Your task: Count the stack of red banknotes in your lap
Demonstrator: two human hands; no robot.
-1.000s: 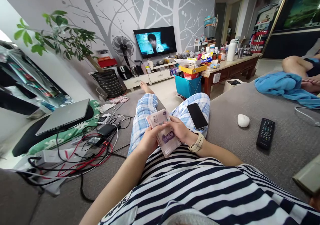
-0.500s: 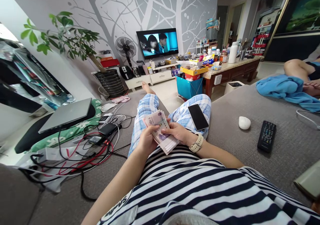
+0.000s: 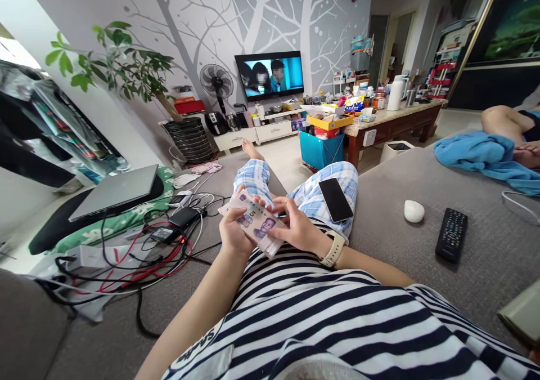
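A stack of purple-pink banknotes [image 3: 255, 222] lies tilted above my lap, a printed 5 and portraits on the notes facing up. My left hand [image 3: 236, 232] is closed round the left side of the stack, its thumb on top and fingertips showing at the far edge. My right hand [image 3: 297, 228] grips the right side, thumb on the top note and fingers at the edge; a pale watch [image 3: 333, 249] is on that wrist. A black-screened phone [image 3: 336, 200] rests on my right thigh, on the blue plaid trousers [image 3: 253, 176].
To the right on the sofa [image 3: 379, 200] lie a white mouse [image 3: 414, 211] and a black remote [image 3: 451, 235]. Tangled cables [image 3: 169, 250] and a closed laptop [image 3: 113, 192] are at left. Another person's leg [image 3: 504, 124] and a blue cloth [image 3: 485, 153] are at far right.
The banknotes have shifted slightly left and tilted differently, with the upper notes spread toward the left. Both hands have moved with them, and the right hand now arches higher over the stack's edge.
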